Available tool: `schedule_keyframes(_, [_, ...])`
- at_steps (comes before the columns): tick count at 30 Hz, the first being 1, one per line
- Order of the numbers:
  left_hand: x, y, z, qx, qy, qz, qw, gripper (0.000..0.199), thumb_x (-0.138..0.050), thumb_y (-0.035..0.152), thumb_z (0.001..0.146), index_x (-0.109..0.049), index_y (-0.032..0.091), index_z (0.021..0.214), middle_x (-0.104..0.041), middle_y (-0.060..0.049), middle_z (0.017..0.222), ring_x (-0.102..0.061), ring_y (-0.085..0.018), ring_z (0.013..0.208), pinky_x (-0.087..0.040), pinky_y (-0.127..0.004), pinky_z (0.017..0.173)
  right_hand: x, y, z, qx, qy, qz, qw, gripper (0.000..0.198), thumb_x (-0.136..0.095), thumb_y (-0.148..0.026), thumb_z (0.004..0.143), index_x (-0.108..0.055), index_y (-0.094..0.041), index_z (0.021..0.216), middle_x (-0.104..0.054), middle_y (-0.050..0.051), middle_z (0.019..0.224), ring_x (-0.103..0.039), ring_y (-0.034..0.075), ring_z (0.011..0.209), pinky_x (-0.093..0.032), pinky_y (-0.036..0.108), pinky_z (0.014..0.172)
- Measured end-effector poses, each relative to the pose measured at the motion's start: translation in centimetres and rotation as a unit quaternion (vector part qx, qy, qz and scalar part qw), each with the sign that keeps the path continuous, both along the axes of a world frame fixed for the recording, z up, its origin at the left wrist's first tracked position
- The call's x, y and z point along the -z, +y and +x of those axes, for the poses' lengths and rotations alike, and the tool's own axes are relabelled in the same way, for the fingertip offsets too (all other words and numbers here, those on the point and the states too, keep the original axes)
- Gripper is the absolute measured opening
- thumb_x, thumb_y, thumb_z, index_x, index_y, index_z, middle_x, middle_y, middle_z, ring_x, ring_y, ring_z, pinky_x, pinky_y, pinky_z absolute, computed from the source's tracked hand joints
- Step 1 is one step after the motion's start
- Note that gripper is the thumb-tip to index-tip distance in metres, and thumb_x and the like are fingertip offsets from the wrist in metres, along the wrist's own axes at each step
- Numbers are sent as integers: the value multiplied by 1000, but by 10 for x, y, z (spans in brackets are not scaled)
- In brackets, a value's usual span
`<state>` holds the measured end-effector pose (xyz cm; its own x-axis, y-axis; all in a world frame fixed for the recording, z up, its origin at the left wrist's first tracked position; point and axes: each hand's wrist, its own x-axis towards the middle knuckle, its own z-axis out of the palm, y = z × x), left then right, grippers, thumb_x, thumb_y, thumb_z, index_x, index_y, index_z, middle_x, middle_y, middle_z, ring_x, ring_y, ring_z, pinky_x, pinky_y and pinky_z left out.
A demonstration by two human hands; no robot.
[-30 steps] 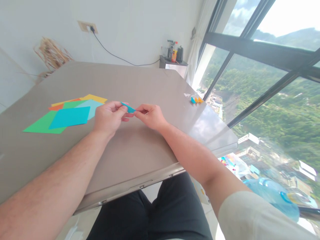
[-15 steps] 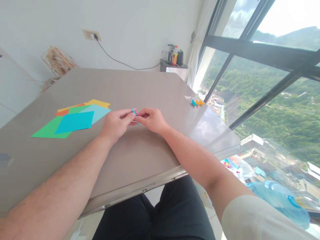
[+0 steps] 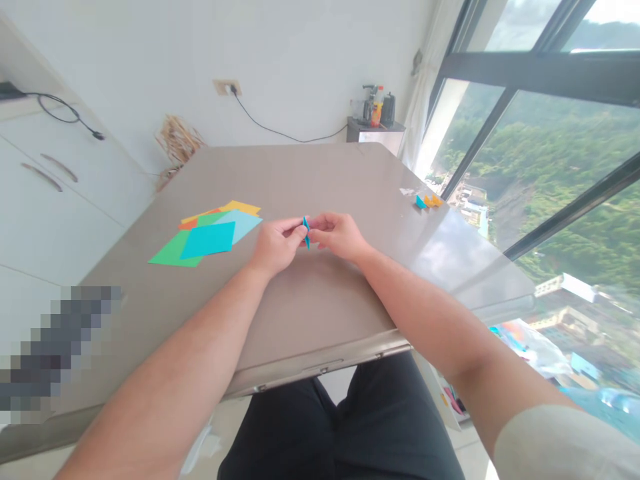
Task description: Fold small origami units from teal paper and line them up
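Head view. Left hand (image 3: pixel 277 245): one, reaching in from the lower left, forearm bare and slanting up across the table (image 3: pixel 310 297); thumb on the near side, fingers curled behind, closed in a pinch on a piece of folded blue paper (image 3: pixel 307 233). Right hand (image 3: pixel 339 236): one, entering from the lower right, forearm angled inward, pale sleeve (image 3: pixel 555 440) at the upper arm; thumb and bent index finger brought together at the paper's right side; how firmly they grip cannot be told. Folded blue paper: one, narrow, seen nearly edge-on, upright between the two sets of fingertips, above the table's near half. Coloured sheets (image 3: pixel 208 240): several, overlapping, flat, left of the left hand. Small folded pieces (image 3: pixel 429 201): blue and orange, grouped near the table's window-side edge.
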<state>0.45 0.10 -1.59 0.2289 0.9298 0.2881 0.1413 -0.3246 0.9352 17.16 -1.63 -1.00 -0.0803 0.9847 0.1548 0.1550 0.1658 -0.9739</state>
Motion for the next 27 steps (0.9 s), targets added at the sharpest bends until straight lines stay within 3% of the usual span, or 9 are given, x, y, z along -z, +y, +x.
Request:
schedule_keyframes(4, [1, 1, -1, 1, 46, 32, 998, 39, -70, 36, 81, -78, 19, 115, -80, -6, 103, -75, -23, 89, -63, -37, 82, 3, 1, 1, 19, -42, 40, 998, 18, -64, -17, 77, -71, -20, 94, -76, 1, 85, -70, 14, 73, -55, 25, 64])
schedule_keyframes(8, [0, 1, -1, -27, 69, 55, 996, 42, -69, 27, 78, -77, 20, 118, -80, -6, 107, -75, -24, 94, -62, -36, 88, 2, -2, 1, 38, -87, 70, 993, 20, -59, -18, 78, -71, -21, 93, -74, 0, 79, -67, 14, 69, -52, 25, 64])
schedule_keyframes(15, [-3, -3, 1, -46, 77, 55, 994, 36, -69, 24, 75, -80, 21, 110, -81, -6, 100, -76, -24, 92, -61, -36, 89, -1, -5, -2, 86, -138, 87, 983, 16, -56, -17, 76, -65, -23, 88, -72, -2, 74, -62, 15, 66, -48, 27, 64])
schedule_keyframes(21, [-6, -3, 1, -81, 70, 53, 993, 33, -71, 24, 75, -80, 20, 106, -79, -5, 90, -74, -23, 89, -58, -37, 93, 4, -3, 0, 97, -172, 150, 969, 13, -54, -18, 80, -65, -24, 84, -70, -1, 81, -60, 14, 69, -48, 29, 71])
schedule_keyframes(24, [-6, -3, 1, -102, 61, 92, 989, 32, -72, 24, 74, -79, 19, 105, -77, -7, 105, -72, -21, 91, -60, -35, 89, 3, -4, -2, 80, -146, 184, 969, 17, -56, -17, 79, -70, -23, 83, -71, 2, 94, -62, 15, 80, -51, 30, 78])
schedule_keyframes(27, [-7, -5, 1, -129, 60, 157, 977, 31, -69, 22, 77, -77, 21, 107, -69, -9, 122, -70, -20, 102, -61, -32, 84, -3, -6, -3, 49, -38, 104, 993, 11, -63, -28, 80, -72, -23, 81, -67, 3, 98, -60, 16, 80, -53, 29, 71])
